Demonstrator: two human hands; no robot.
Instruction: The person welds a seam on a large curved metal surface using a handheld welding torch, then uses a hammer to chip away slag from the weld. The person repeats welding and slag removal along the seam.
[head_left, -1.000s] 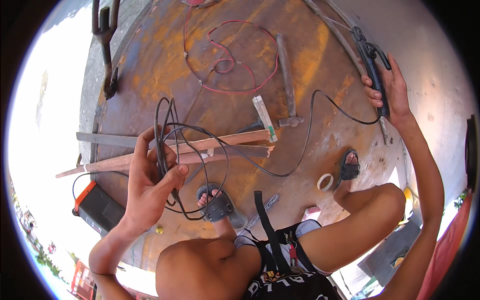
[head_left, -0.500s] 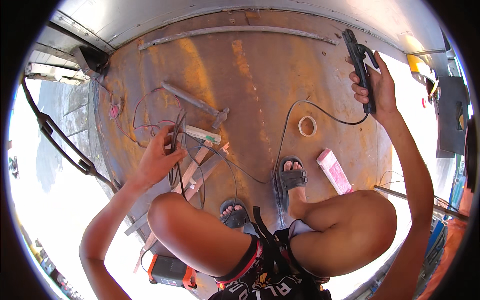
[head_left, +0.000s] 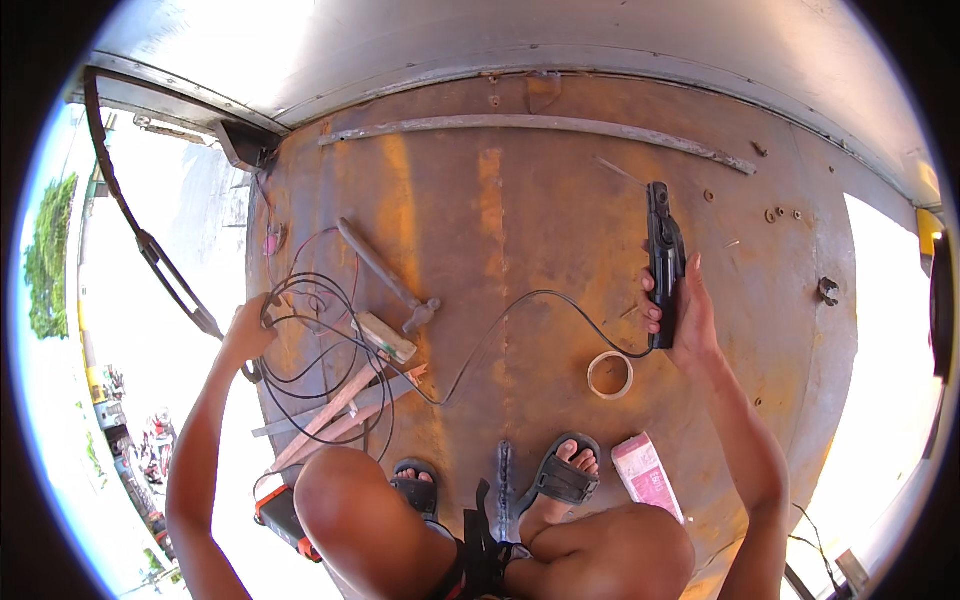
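Note:
My right hand (head_left: 690, 310) is wrapped around a black welding electrode holder (head_left: 662, 250), upright in the view with its jaw end pointing away from me. A thin rod (head_left: 621, 171) shows beside the jaws; whether it is clamped in them or lies on the floor, I cannot tell. From the handle's lower end a black cable (head_left: 545, 292) runs left across the rusty metal floor (head_left: 560, 230). Loops of that cable hang from my left hand (head_left: 249, 332), whose fingers are closed on them. Under the loops lie a hammer (head_left: 385, 268) and a wooden-handled brush-like piece (head_left: 385, 337).
A long metal bar (head_left: 540, 122) lies along the far wall. A ring of tape (head_left: 610, 375) and a pink-and-white box (head_left: 645, 472) are near my right foot. Wood strips (head_left: 335, 405) and an orange-and-black machine (head_left: 285, 515) are by my left knee. Nuts (head_left: 783, 214) lie at right.
My left hand has moved outward to the left, spreading the cable loops wider. The electrode holder has come left and nearer, and its lever now sits closer to the body. The view has shifted.

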